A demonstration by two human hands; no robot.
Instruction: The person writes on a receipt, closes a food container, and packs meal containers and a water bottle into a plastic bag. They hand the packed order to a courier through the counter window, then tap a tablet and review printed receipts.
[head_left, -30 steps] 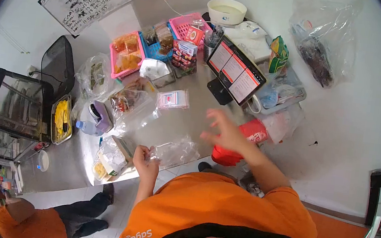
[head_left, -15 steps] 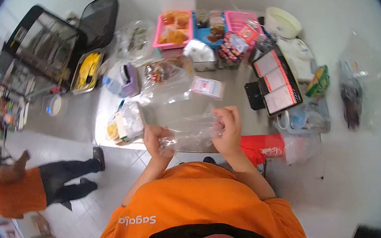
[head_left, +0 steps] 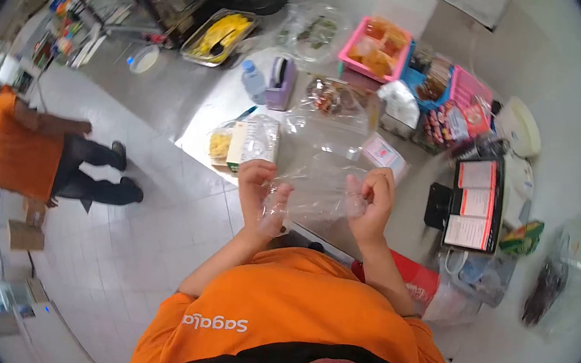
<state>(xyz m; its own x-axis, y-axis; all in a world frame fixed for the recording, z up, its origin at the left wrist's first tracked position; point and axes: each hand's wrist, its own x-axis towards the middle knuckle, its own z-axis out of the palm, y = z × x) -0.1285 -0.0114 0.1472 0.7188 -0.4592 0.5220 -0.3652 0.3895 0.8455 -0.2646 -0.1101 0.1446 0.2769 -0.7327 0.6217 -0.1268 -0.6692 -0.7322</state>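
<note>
A clear plastic bag is stretched between my two hands, over the front edge of the metal table. My left hand is closed on its left side, and my right hand grips its right side. Left of the bag lies a white and green box with clear plastic on it, beside a pack of yellow food. A small printed packet rests just beyond my right hand. Behind the bag is a clear bag of reddish-brown food.
A tablet on a stand is at the right. Along the back are a pink basket, a tray of yellow food and a purple dispenser. A co-worker in orange stands at the far left.
My right hand came from the right, empty and open, and took hold of the bag. The bag is now spread between both hands. The view has turned toward the left.
</note>
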